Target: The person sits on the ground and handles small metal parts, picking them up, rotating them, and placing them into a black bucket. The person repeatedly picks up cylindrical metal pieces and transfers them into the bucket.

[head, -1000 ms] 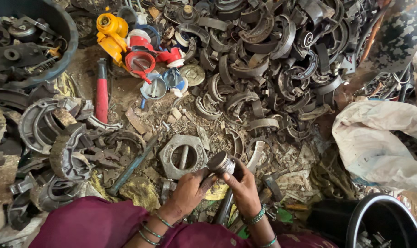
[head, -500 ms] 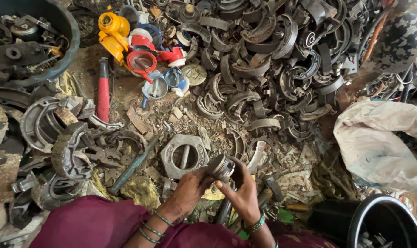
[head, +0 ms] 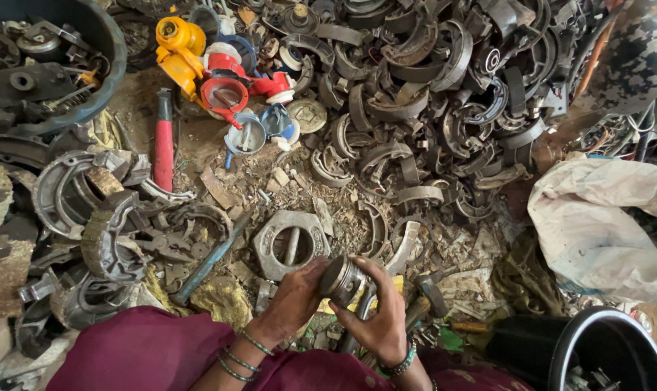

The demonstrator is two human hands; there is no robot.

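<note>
Both hands clamp a small metal cylinder [head: 341, 279], low centre over scrap-strewn ground: left hand [head: 293, 300] grips its left side, right hand [head: 379, 315] its right. Octagonal metal ring [head: 291, 245] just above, w/ blue rod [head: 209, 261] to the left.

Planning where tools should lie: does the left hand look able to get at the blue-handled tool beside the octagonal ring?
Probably yes: the left hand grips the small metal cylinder, but the blue-handled tool lies uncovered just left.
</note>
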